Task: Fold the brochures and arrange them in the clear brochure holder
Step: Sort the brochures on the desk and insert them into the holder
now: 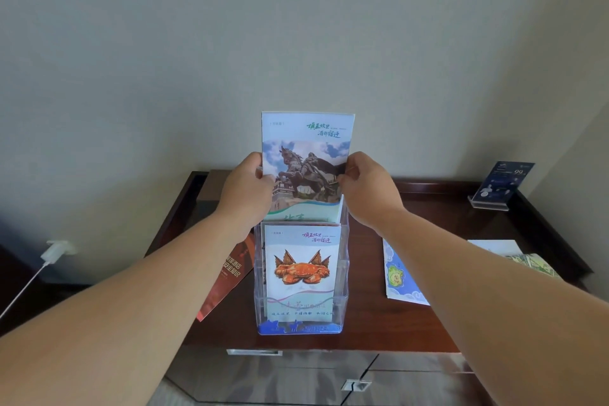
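Left hand, right hand pinch horse brochure at nine, three o'clock; we risk its bottom snagging holder rim, buckling.

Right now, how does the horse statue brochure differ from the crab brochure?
The horse statue brochure shows a mounted rider; the crab brochure shows an orange crab. The horse statue brochure is pinched by the left hand and right hand, sticking up at the back of the clear holder; the crab brochure sits untouched, low in the front pocket. Both carry the same title at top right.
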`<state>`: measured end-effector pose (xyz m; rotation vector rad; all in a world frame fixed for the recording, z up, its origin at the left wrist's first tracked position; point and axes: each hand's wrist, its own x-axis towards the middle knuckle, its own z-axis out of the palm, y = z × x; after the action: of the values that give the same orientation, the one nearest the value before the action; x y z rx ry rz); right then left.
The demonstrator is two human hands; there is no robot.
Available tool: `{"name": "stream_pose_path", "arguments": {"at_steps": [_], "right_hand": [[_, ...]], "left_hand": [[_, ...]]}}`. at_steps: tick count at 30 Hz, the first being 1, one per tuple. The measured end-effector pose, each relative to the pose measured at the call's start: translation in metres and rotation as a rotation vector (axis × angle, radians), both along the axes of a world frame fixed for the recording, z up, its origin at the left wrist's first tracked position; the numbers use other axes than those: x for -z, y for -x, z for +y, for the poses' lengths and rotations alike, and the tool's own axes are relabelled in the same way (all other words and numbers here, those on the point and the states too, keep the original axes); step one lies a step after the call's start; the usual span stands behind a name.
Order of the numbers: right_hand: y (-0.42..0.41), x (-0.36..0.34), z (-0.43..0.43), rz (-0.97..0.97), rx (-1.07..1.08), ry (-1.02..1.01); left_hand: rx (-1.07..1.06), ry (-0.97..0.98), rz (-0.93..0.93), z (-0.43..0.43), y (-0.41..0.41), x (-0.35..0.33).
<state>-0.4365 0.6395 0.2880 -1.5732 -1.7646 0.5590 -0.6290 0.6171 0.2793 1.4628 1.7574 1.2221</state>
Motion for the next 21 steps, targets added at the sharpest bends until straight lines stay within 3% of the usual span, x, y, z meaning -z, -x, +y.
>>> {"name": "stream_pose_path", "arguments": {"at_steps": [4,21], "right_hand": [[-0.003,0.012,-0.002,-0.042,-0.003,0.030],[0.005,0.053,-0.004,-0.186,0.053,0.242]], "left_hand": [[0.002,0.000,0.001,-0.006,0.000,0.011],[-0.054,0.330,0.166,-0.007,-0.003,0.046]]}}
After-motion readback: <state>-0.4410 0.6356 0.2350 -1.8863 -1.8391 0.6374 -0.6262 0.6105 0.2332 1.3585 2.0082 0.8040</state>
